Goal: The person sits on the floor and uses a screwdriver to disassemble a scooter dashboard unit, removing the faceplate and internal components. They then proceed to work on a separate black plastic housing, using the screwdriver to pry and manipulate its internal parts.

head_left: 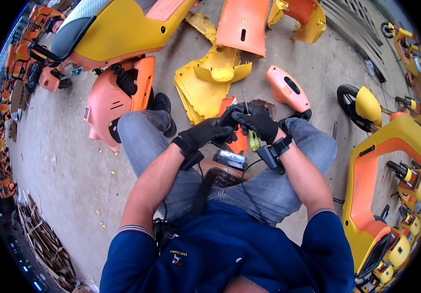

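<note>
My left hand [201, 133], in a black glove, is closed on a dark, curved plastic part [228, 117] held between my knees. My right hand [260, 123], also gloved, is closed round a screwdriver [254, 141]. Its yellow-green handle sticks out below the hand, and a thin shaft points away above it. The right fingers meet the dark part's edge; the gloves hide much of it. Below the hands sits a clear-fronted, lamp-like unit [230, 159]. An orange piece [240, 142] lies behind and under the hands.
Yellow covers [198, 93], an orange panel [242, 27] and an orange shell with a dark slot [288, 88] lie ahead on the concrete. A pink-orange scooter body piece [108, 105] stands left, beside my knee. A yellow-orange scooter frame [359, 180] stands right. Wood scraps [44, 234] lie far left.
</note>
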Demonstrator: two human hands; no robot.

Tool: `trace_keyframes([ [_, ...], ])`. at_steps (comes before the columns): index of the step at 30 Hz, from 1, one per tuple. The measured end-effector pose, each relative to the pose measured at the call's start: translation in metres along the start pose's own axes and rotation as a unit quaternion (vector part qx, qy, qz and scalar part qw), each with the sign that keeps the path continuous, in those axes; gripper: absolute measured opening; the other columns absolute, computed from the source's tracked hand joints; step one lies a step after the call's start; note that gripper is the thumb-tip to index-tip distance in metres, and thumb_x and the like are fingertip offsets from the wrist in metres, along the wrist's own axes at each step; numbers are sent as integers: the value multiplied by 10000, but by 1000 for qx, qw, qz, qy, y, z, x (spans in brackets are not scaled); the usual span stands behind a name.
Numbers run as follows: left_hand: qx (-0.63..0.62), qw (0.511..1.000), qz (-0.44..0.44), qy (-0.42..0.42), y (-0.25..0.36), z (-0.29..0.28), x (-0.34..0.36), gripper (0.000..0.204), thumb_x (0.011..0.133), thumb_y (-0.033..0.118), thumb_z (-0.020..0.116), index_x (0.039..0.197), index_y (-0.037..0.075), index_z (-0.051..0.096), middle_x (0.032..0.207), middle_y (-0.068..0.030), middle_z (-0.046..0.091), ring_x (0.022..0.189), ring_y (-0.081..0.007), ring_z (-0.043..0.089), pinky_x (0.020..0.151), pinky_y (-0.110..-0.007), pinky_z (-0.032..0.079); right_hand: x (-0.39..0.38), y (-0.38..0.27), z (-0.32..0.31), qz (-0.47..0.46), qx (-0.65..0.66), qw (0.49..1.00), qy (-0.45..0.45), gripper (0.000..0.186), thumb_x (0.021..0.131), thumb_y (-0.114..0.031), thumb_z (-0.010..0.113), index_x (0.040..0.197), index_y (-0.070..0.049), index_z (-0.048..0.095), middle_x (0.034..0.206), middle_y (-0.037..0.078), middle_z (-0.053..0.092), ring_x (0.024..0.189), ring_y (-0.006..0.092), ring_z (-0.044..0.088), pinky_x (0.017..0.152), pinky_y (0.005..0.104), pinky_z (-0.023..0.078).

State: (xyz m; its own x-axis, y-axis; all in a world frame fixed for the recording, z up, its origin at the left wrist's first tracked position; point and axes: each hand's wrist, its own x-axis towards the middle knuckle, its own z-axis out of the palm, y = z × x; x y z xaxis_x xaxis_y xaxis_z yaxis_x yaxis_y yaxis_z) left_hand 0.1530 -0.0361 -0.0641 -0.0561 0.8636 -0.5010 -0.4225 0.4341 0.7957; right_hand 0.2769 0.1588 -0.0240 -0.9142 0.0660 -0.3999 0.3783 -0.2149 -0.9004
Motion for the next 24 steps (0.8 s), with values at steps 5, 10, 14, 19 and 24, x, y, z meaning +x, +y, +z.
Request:
trace_keyframes([
  [5, 2, 1000, 5, -16, 6, 1, 0, 469, 958, 361, 656, 1285, 34, 575, 1089, -75, 703, 889, -121, 645, 725, -281, 565, 3, 7, -2, -16, -5, 1000, 3, 354, 956, -281, 682, 1186, -13, 656, 843, -1, 624, 647, 49, 538, 541, 207, 489],
  [10, 0, 1000, -9, -9, 7, -1, -2, 475, 959, 357, 656, 1289, 27, 571, 1093, -78, 703, 901, -121, 650, 729, -274, 564, 1, 4, 1, -13, -1, 1000, 12, 344, 961, -278, 677, 1175, -10, 655, 851, 6, 630, 639, 51, 546, 535, 208, 489],
  [14, 19, 1000, 14, -5, 1, -3, 2, 507, 941, 343, 691, 1299, 9, 560, 1131, -88, 693, 940, -135, 666, 771, -282, 574, 4, 9, -1, -19, -8, 1000, 21, 329, 965, -272, 674, 1170, -15, 654, 838, 1, 628, 610, 52, 545, 533, 208, 489],
  [19, 15, 1000, 5, 17, 11, -1, 1, 523, 937, 300, 706, 1333, 5, 536, 1175, -115, 679, 991, -161, 680, 816, -297, 585, 13, 27, -18, -42, 4, 998, 42, 291, 971, -254, 673, 1147, -23, 649, 806, -8, 626, 590, 47, 544, 529, 204, 476],
  [24, -33, 999, 0, 19, 16, 0, -3, 509, 958, 281, 677, 1359, 13, 514, 1187, -134, 672, 958, -179, 698, 802, -306, 598, 17, 30, -28, -20, 90, 993, 76, 267, 970, -249, 676, 1126, -35, 641, 786, -21, 623, 592, 41, 542, 538, 209, 481],
])
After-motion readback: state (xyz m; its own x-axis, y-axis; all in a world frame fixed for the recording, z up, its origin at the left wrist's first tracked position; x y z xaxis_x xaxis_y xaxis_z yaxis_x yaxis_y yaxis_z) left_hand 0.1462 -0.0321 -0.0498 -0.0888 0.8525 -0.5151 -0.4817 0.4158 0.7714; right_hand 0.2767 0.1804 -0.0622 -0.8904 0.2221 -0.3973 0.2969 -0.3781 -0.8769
